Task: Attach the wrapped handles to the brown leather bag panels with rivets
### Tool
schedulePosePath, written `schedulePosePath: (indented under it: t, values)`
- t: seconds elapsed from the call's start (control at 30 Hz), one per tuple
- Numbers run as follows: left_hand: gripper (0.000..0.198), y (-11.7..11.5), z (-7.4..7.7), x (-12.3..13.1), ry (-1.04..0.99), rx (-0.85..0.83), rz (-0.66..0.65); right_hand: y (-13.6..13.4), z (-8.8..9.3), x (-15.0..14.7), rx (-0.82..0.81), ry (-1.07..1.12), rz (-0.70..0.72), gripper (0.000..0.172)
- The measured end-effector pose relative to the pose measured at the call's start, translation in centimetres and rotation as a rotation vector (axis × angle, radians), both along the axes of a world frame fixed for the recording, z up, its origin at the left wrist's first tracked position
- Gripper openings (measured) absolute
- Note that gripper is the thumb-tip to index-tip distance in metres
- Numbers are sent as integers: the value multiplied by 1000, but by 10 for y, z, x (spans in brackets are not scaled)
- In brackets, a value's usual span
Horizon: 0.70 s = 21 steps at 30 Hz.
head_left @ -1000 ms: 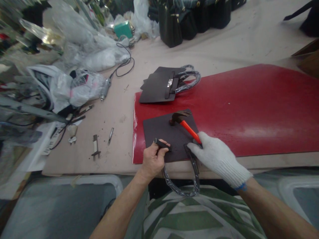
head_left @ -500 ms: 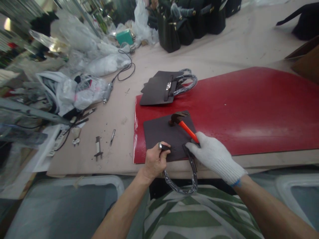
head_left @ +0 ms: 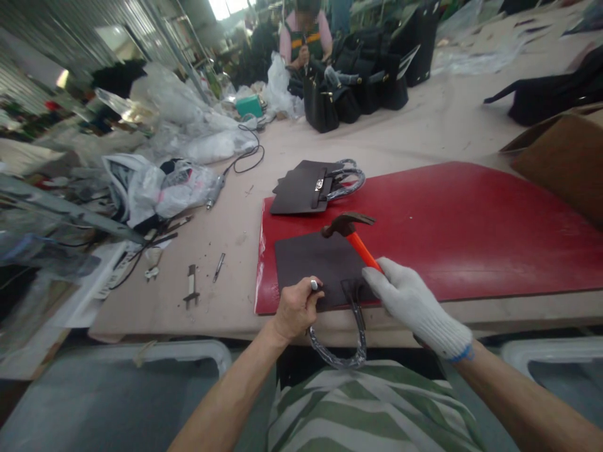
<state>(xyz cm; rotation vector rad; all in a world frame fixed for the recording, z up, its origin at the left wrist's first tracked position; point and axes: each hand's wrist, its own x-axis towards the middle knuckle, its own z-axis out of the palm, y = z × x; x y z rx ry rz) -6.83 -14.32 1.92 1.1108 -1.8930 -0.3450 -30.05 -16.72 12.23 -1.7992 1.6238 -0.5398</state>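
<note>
My bare left hand is closed round a short metal punch, whose shiny end points up; its lower tip is hidden. It stands over the lower part of a dark brown leather bag panel. My right hand, in a white knit glove, grips the orange handle of a claw hammer. The hammer's head hangs above the panel, up and to the right of the punch. A plastic-wrapped bag handle joins the panel's near edge and loops over the table edge toward my striped clothing.
The panel lies on a red sheet. Behind it are stacked brown panels with wrapped handles. On the left lie a small metal tool, a caliper-like tool and a corded rotary tool. Black bags stand farther back, near another person.
The camera view has tipped upward, bringing a person into sight. My right hand and the hammer have lifted away from the panel. The punch in my left hand is turned more upright.
</note>
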Motion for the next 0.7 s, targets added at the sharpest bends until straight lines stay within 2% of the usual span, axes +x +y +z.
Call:
schedulePosePath:
  t: [0.13,0.2,0.4,0.47,0.6,0.7]
  values:
    - [12,0,2,-1,-11,16,6,27,45,-1,-143,-54,78,25]
    - [12,0,2,-2,-7,16,22,38,55,-2,-190,-31,139,21]
    - [12,-1,-4,-4,27,37,47,49,54,-8,-177,310,232,29]
    - [13,-1,-6,-4,27,41,48,51,61,-7,-203,308,213,30]
    - [13,-1,-5,-4,17,32,37,56,66,-4,-386,201,152,30]
    - [11,-2,-6,-4,-8,22,48,54,59,-6,-416,433,199,25]
